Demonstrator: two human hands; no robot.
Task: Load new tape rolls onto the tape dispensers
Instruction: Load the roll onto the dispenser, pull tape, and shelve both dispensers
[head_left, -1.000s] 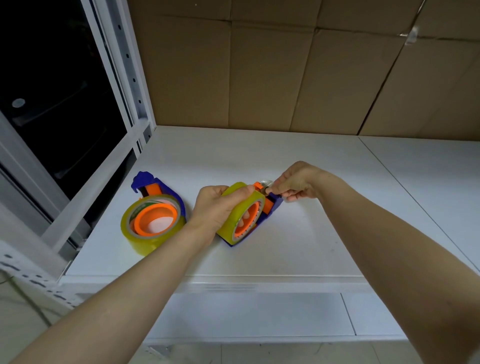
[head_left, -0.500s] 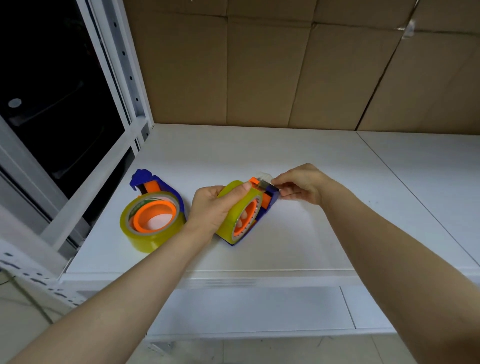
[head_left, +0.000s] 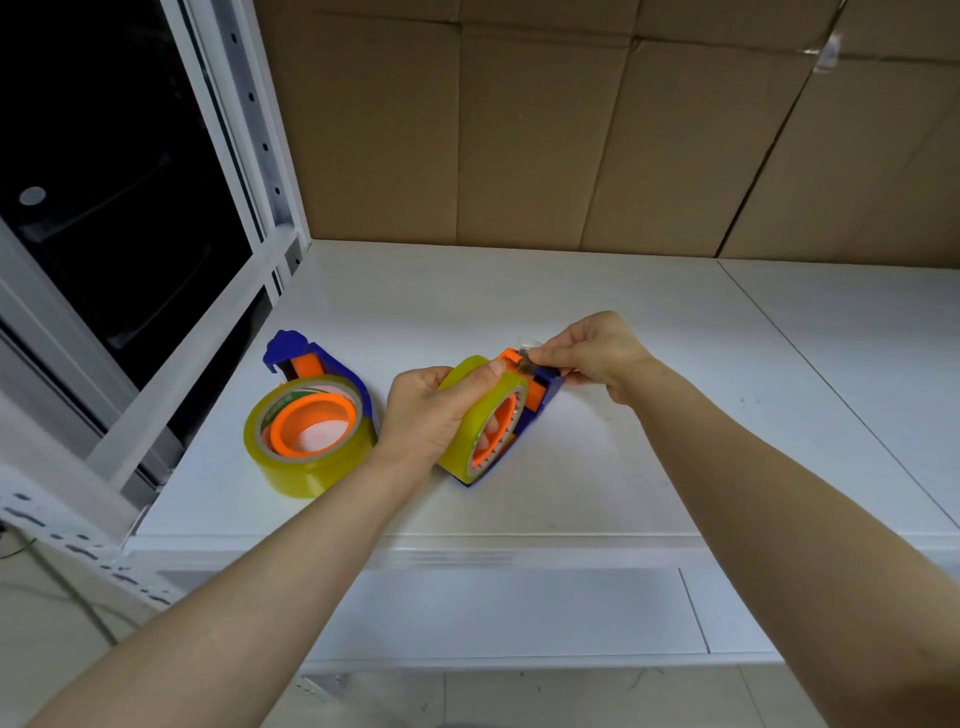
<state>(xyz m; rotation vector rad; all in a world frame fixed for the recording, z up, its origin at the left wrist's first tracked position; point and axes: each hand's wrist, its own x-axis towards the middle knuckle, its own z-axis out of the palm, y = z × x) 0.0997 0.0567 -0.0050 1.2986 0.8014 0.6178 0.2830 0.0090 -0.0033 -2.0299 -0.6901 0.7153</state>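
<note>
Two blue-and-orange tape dispensers sit on the white shelf (head_left: 649, 415). The left dispenser (head_left: 291, 353) lies flat with a yellowish tape roll (head_left: 311, 457) on its orange hub. My left hand (head_left: 421, 415) grips the second yellowish roll (head_left: 480, 410), which sits upright on the second dispenser (head_left: 540, 400). My right hand (head_left: 597, 353) pinches the clear tape end (head_left: 530, 345) at that dispenser's orange front, near the blade.
Cardboard sheets (head_left: 597, 130) form the back wall. A white metal frame upright (head_left: 244, 130) and a dark opening stand at the left. The shelf's front edge (head_left: 467, 545) lies below my forearms, with a lower shelf beneath.
My right hand has shifted slightly up and right along the dispenser's front, drawing the tape end over it. My left hand keeps its hold on the roll.
</note>
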